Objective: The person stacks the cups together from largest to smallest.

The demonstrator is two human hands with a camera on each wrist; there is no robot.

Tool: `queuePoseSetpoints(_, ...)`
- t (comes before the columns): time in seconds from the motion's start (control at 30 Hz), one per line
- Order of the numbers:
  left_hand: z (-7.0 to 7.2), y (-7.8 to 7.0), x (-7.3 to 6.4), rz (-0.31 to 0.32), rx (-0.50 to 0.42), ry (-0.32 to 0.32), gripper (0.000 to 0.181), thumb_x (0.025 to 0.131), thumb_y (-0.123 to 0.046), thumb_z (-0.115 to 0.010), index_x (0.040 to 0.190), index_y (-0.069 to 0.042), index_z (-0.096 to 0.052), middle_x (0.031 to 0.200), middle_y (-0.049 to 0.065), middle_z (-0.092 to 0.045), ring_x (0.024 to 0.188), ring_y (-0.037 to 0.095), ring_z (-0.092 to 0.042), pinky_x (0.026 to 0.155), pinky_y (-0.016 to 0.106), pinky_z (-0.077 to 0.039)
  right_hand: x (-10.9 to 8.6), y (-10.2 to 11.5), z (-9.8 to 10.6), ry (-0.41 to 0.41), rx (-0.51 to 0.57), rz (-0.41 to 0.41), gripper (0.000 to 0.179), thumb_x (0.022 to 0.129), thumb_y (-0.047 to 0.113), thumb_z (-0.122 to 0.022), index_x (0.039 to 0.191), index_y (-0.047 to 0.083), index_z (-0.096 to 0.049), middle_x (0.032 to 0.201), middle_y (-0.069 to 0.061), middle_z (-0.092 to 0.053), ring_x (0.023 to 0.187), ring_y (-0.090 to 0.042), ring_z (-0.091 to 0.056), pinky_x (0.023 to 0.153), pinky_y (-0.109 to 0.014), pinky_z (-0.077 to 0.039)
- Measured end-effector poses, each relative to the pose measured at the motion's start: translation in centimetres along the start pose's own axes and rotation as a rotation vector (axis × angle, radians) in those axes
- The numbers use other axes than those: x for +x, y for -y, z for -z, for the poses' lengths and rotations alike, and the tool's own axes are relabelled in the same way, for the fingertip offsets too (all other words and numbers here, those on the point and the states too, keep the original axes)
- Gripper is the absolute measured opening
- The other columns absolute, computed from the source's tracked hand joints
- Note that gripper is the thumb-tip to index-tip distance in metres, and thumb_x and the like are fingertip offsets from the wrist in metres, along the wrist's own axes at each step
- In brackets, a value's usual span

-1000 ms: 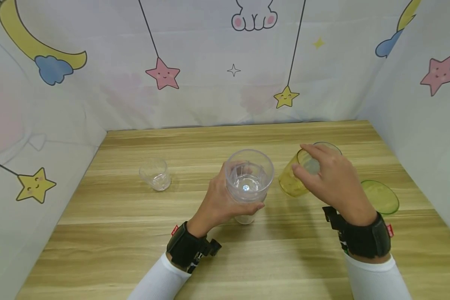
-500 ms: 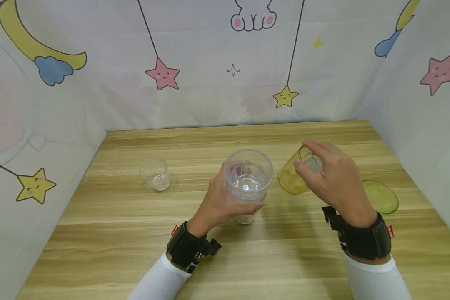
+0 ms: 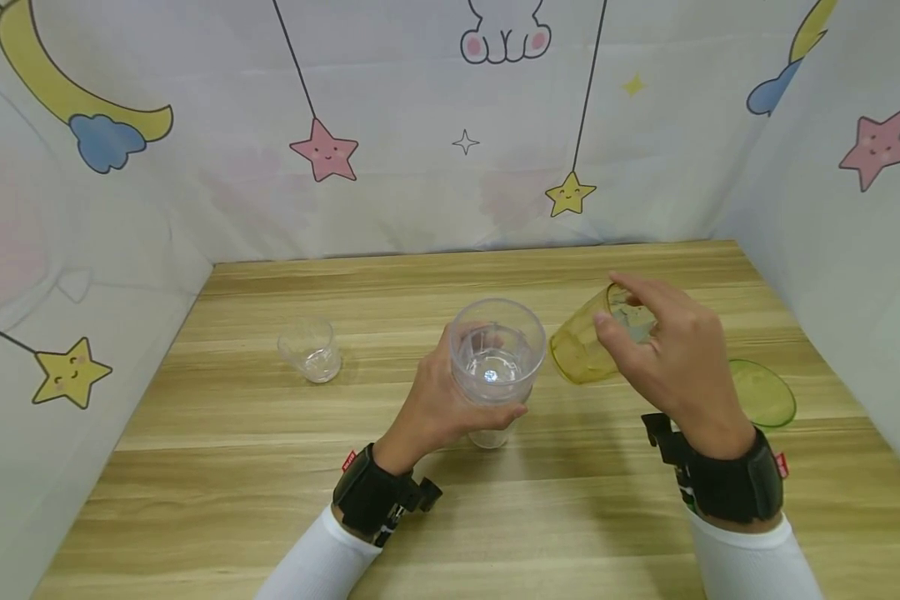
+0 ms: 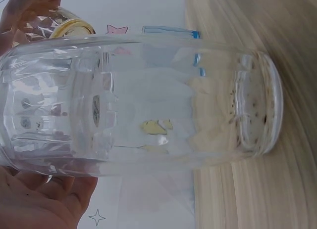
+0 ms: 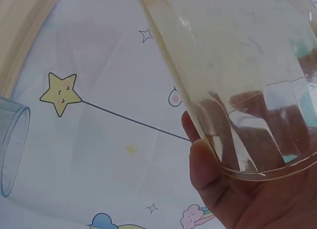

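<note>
My left hand (image 3: 450,392) grips a tall clear plastic cup (image 3: 498,354) around its upper part. In the left wrist view this clear cup (image 4: 163,140) has its base close over the wooden table, and a ribbed section shows inside its upper end. My right hand (image 3: 675,358) holds a yellow see-through cup (image 3: 581,346) near its rim, thumb on one side and fingers on the other. That cup is tilted, its mouth toward the right palm and its base toward the clear cup. In the right wrist view the yellow cup (image 5: 233,56) shows the fingers through its wall.
A small clear cup (image 3: 318,358) stands at the left of the wooden table (image 3: 270,500). A green see-through round rim (image 3: 765,396) shows beyond the right wrist. A blue-rimmed clear cup (image 5: 15,145) appears in the right wrist view, mostly hidden in the head view. Printed cloth walls enclose the table.
My right hand has moved slightly up and right, and the yellow cup has risen and tipped further. My left hand and the clear cup have stayed in place.
</note>
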State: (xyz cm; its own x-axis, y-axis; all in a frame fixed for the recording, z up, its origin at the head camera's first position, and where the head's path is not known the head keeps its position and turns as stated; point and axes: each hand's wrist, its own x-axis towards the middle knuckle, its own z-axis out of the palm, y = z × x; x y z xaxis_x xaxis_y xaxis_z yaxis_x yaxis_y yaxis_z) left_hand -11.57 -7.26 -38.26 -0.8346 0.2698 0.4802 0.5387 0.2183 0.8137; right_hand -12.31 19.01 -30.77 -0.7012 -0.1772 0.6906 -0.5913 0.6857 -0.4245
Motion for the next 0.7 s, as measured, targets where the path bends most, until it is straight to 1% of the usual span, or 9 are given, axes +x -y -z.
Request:
queuePoseSetpoints(0.1, -0.01, 0.02, -0.04, 0.001, -0.002, 0.001, 0.09, 0.062, -0.024, -0.096, 0.136, -0.012, -0.046, 0.121, -0.003, -0.065, 0.109, 0.016, -0.064, 0.091, 0.038, -0.054, -0.03, 0.06, 0.04, -0.025, -0.005, 0.013, 0.043, 0.09, 0.027, -0.064, 0.126, 0.004, -0.07, 0.115, -0.014, -0.072, 0.092, -0.029, -0.067, 0.064, -0.037, -0.045)
queuePoseSetpoints(0.17, 0.0, 0.04, -0.07, 0.003, -0.001, 0.001, 0.09, 0.062, -0.025, -0.096, 0.136, -0.013, -0.047, 0.12, -0.003, -0.065, 0.109, 0.016, -0.064, 0.091, 0.038, -0.054, -0.01, 0.1, 0.05, -0.049, 0.001, 0.022, 0.043, 0.09, 0.028, -0.063, 0.126, 0.004, -0.07, 0.114, -0.014, -0.072, 0.092, -0.028, -0.067, 0.064, -0.03, -0.043)
queuePoseSetpoints(0.27, 0.02, 0.02, -0.1, 0.006, -0.002, 0.002, 0.089, 0.063, -0.025, -0.096, 0.136, -0.015, -0.047, 0.12, -0.004, -0.065, 0.109, 0.016, -0.063, 0.091, 0.037, -0.054, 0.07, 0.22, 0.03, -0.1, 0.034, 0.027, 0.043, 0.088, 0.027, -0.064, 0.123, 0.004, -0.072, 0.111, -0.014, -0.073, 0.091, -0.028, -0.067, 0.065, -0.023, -0.04)
queuePoseSetpoints(0.4, 0.01, -0.03, -0.09, 0.008, -0.009, 0.004, 0.089, 0.063, -0.025, -0.096, 0.136, -0.017, -0.046, 0.121, -0.004, -0.065, 0.11, 0.015, -0.063, 0.092, 0.037, -0.054, 0.11, 0.41, 0.0, -0.183, 0.096, 0.026, 0.042, 0.083, 0.024, -0.066, 0.119, 0.003, -0.074, 0.108, -0.014, -0.074, 0.09, -0.028, -0.067, 0.065, -0.021, -0.04)
queuePoseSetpoints(0.53, -0.02, -0.07, -0.09, 0.008, -0.006, 0.005, 0.09, 0.063, -0.025, -0.096, 0.137, -0.015, -0.046, 0.12, -0.004, -0.065, 0.11, 0.015, -0.063, 0.091, 0.038, -0.054, 0.12, 0.58, -0.04, -0.249, 0.135, 0.035, 0.043, 0.081, 0.025, -0.066, 0.117, 0.003, -0.075, 0.108, -0.014, -0.074, 0.088, -0.025, -0.067, 0.065, -0.018, -0.04)
queuePoseSetpoints(0.7, -0.04, -0.04, -0.1, 0.008, 0.004, 0.001, 0.09, 0.062, -0.025, -0.097, 0.136, -0.013, -0.047, 0.12, -0.004, -0.065, 0.109, 0.015, -0.064, 0.091, 0.037, -0.054, 0.24, 0.68, -0.02, -0.281, 0.157, 0.065, 0.045, 0.083, 0.029, -0.063, 0.118, 0.003, -0.075, 0.107, -0.013, -0.074, 0.09, -0.019, -0.067, 0.066, -0.017, -0.04)
